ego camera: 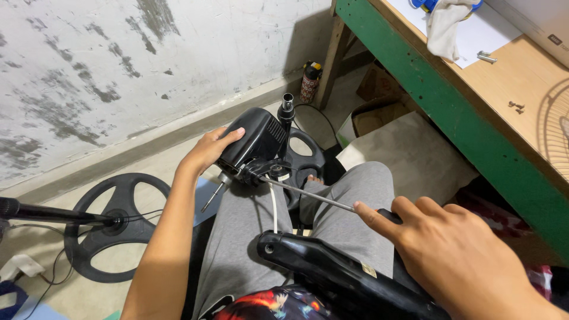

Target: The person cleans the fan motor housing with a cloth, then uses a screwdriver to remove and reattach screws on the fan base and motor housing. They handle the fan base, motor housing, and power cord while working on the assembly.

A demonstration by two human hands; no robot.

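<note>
Black fan motor housing [252, 142] held above lap, tilted, shaft end pointing down-left. Left hand [210, 148] cupped around its rear, fingers wrapped. Right hand [450, 255] closed on screwdriver [314, 197] handle, index finger along shaft; tip set at bracket under housing. Judgement: screw work in hand, housing not yet opened. White cord hangs from housing. Black plastic fan part [332, 275] across lap. Round fan bases [115, 225] on floor. Loose screws [515, 106] on green workbench [450, 112].

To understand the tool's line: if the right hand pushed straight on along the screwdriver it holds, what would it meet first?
The right hand points its screwdriver at the black fan motor housing, which the left hand holds. The tip seems to be at the bracket under it already; depth is unclear.
</note>
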